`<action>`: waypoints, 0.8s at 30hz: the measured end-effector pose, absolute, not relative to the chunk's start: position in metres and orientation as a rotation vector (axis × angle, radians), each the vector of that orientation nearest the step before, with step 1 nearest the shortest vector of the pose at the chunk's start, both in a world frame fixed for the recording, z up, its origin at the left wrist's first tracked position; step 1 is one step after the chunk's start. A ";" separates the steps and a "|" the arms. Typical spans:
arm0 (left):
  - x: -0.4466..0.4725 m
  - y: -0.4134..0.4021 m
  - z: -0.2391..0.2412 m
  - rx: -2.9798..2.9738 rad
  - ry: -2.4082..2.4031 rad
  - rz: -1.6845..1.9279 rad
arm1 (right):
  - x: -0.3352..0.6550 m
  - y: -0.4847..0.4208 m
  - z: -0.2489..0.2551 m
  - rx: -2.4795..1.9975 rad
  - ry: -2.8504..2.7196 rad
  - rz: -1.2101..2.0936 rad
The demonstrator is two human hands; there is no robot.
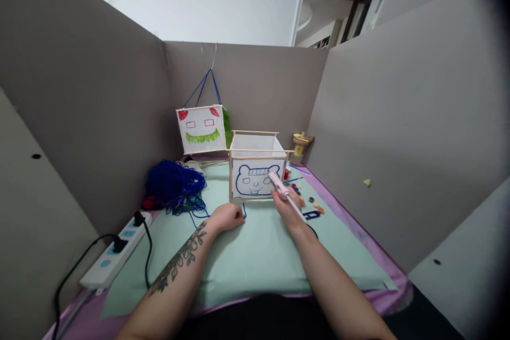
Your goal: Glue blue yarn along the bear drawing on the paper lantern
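A paper lantern box [257, 170] with a wooden stick frame stands on the green mat [255, 255]; its front panel carries a blue bear face. My right hand [289, 204] is closed round a pink glue gun [281, 186], whose tip rests against the lower right of that panel. Just left of the box's lower corner, my left hand [227, 218] is curled on the mat, pinching a strand of blue yarn [244, 213]. A second lantern [203, 128], drawn with red and green marks, hangs on blue strings at the back.
A heap of blue yarn [173, 183] lies left of the box. A white power strip [115, 252] with black plugs sits at the left edge. Small craft bits [313, 204] and a yellow spool holder [300, 146] are on the right. Grey partition walls enclose the desk.
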State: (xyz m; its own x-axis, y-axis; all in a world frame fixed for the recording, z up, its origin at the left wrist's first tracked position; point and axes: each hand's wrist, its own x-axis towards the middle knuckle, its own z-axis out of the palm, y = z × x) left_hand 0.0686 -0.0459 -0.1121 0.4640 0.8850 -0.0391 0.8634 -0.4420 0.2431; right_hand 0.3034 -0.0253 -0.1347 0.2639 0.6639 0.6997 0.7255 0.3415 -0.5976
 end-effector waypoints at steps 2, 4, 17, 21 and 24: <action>0.069 -0.046 -0.112 2.489 1.511 0.143 | 0.303 -0.026 -0.134 -1.363 -1.437 -0.057; 0.069 -0.046 -0.113 2.496 1.512 0.151 | 0.302 -0.028 -0.132 -1.364 -1.442 -0.050; 0.069 -0.045 -0.114 2.479 1.522 0.155 | 0.298 -0.036 -0.124 -1.386 -1.462 0.032; 0.068 -0.043 -0.116 2.491 1.518 0.169 | 0.297 -0.037 -0.122 -1.404 -1.461 0.041; 0.067 -0.043 -0.117 2.498 1.516 0.173 | 0.297 -0.037 -0.122 -1.410 -1.474 0.047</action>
State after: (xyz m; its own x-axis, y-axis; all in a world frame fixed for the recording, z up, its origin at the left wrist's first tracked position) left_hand 0.0670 -0.0431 -0.1169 0.4627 0.8865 -0.0101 0.8613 -0.4468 0.2418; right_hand 0.2970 -0.0373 -0.1216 0.2409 0.7457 0.6212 0.7044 0.3060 -0.6405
